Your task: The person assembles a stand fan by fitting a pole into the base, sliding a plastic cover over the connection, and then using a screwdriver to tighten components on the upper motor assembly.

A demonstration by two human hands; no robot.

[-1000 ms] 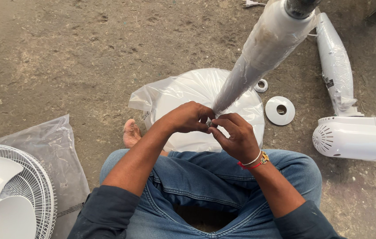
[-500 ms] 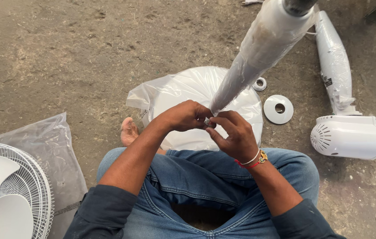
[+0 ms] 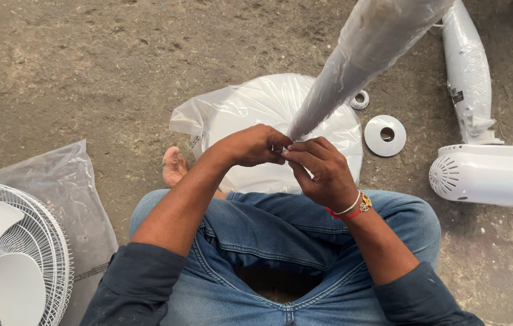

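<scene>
On the bare dirt floor (image 3: 75, 66) a seated person in blue jeans works over the lap, both hands meeting at the lower end of a long plastic-wrapped pole (image 3: 365, 54) that slants up and out of the top of the view. The left hand (image 3: 253, 145) and the right hand (image 3: 323, 172) are touching, the fingers (image 3: 304, 148) of each drawn nearly closed in a pinch on the wrap at the pole's tip; what exactly lies between them is hidden. Against the views half a second and a second earlier, the hands hold the same place and the same pinch, and the pole has not shifted; only the right fingers appear slightly re-curled. Judged from that, the work at the wrap's end is slow and not yet finished, the plastic remaining on the pole. Count of items: one wrapped pole in hand; one round white base in a clear bag (image 3: 268, 115) lying beneath the hands, just beyond the knees; one white disc with a centre hole (image 3: 385, 135) and one small white ring (image 3: 360, 99) beside that base; one white motor housing (image 3: 483, 174) with one further wrapped white part (image 3: 468, 72) reaching up from it at the right; one white fan grille with blades (image 3: 9, 259) at the lower left, resting on one clear bag (image 3: 69, 181). One bare foot (image 3: 173, 166) shows beside the base.
</scene>
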